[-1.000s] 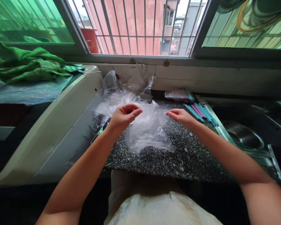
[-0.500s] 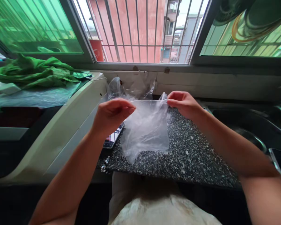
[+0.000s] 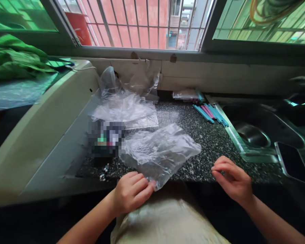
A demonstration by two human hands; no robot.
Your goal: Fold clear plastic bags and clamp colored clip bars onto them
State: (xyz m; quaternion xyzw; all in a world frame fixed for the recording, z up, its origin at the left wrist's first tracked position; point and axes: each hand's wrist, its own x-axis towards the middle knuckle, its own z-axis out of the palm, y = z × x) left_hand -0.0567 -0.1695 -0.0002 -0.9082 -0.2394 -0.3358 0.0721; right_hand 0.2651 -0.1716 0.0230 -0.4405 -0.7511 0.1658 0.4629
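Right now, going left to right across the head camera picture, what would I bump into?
Green cloth → small shiny bits → front clear plastic bag → right hand → dark-screened phone.

Whitish bag [image 3: 160,145], speckled black countertop [image 3: 193,172]

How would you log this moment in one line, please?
Left hand: pinching clear plastic bag at near corner | Right hand: apart from bag, pinched, nothing visible held | Bag: crumpled, mostly on speckled countertop

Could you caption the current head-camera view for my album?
Left hand holds a clear plastic bag on speckled counter; right hand apart.
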